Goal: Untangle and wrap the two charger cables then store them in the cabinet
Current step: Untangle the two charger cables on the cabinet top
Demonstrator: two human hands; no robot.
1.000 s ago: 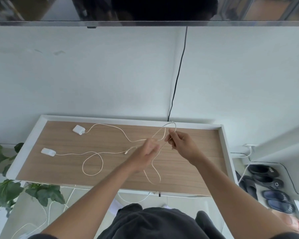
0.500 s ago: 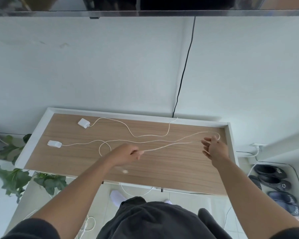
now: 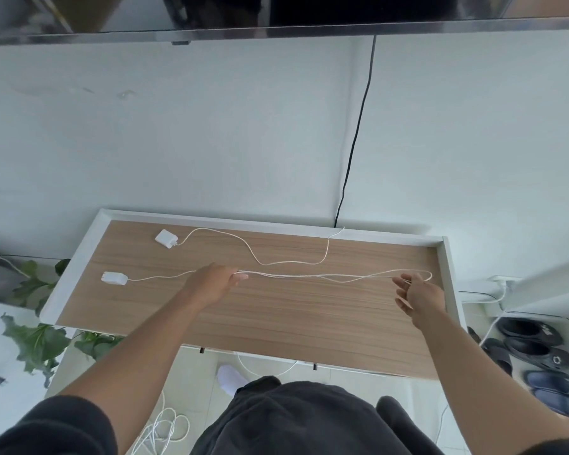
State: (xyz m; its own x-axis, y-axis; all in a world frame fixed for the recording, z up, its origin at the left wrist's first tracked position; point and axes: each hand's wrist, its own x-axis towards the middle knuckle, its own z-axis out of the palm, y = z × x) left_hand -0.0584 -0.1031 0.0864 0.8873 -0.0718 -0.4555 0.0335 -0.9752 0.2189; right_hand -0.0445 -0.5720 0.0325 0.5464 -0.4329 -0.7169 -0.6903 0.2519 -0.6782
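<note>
Here the left hand [image 3: 216, 282] is gripping one cable [image 3: 309, 276]; at 3 o'clock the right hand [image 3: 419, 295] is pinching its fold; the other cable [image 3: 293, 263] is lying at 12 o'clock.

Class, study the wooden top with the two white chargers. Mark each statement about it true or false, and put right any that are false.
1. Both charger bricks lie on the wooden top. True: the far brick and the near brick sit at the left end of the wooden top.
2. The two cables are tangled together. False: the far cable lies apart from the near cable.
3. The near cable is stretched between two hands. True: the left hand grips it, and it runs doubled to the right hand.
4. The right hand rests flat and holds nothing. False: its fingers hold the looped end of the near cable.
</note>
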